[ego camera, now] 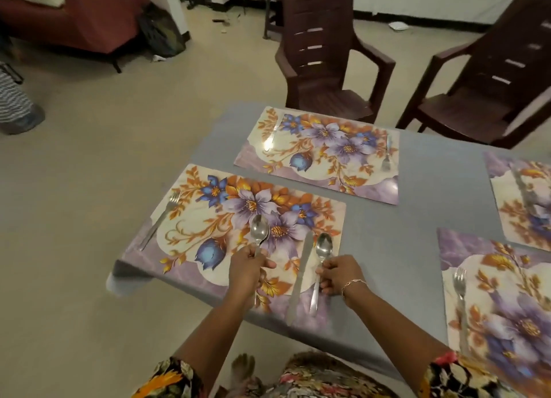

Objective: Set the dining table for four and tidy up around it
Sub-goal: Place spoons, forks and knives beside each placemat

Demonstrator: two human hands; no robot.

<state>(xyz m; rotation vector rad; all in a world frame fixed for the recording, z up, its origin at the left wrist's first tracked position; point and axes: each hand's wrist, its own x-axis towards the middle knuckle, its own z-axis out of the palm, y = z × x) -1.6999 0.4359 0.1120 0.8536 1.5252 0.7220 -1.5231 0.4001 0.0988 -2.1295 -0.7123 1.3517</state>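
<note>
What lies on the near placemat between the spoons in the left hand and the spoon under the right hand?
In the head view, a table knife lies between them, on the near placemat, just beside the right hand's spoon.

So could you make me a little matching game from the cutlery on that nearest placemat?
Things:
1. fork
2. table knife
3. spoon in the right hand
4. spoons in the left hand

Places:
A. lifted over the mat's middle
B. at the mat's right end, right of the knife
C. lying at the mat's left edge
D. lying between the two hands

Pairs: 1-C, 2-D, 3-B, 4-A
</note>
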